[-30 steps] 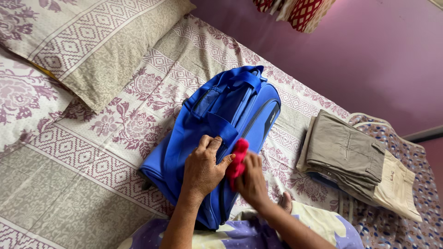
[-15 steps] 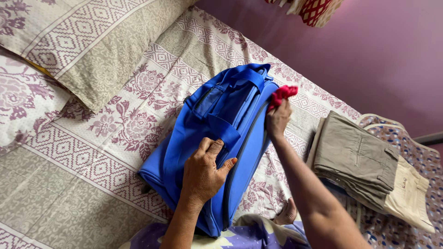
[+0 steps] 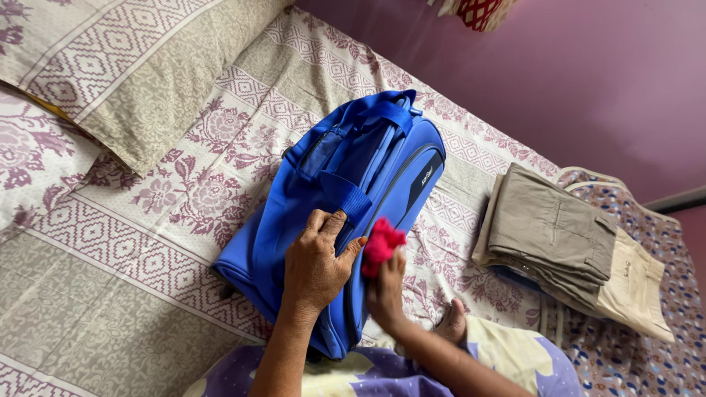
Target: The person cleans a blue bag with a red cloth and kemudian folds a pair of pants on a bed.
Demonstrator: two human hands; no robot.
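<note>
A blue travel bag [image 3: 346,191] lies on its side on a patterned bedsheet [image 3: 147,242]. My left hand [image 3: 316,265] presses flat on the bag's near end, fingers spread over a strap. My right hand [image 3: 386,283] grips a crumpled red cloth [image 3: 381,245] and holds it against the bag's side panel near the zip, close beside the left hand.
Folded khaki and cream trousers [image 3: 566,246] are stacked on the bed to the right. A patterned pillow [image 3: 140,66] lies at the upper left. A purple wall [image 3: 588,81] runs along the far side of the bed. A bare foot [image 3: 450,323] shows below the bag.
My right hand with the red cloth has come back from the bag's far end to the near end beside the left hand. The left hand stayed put.
</note>
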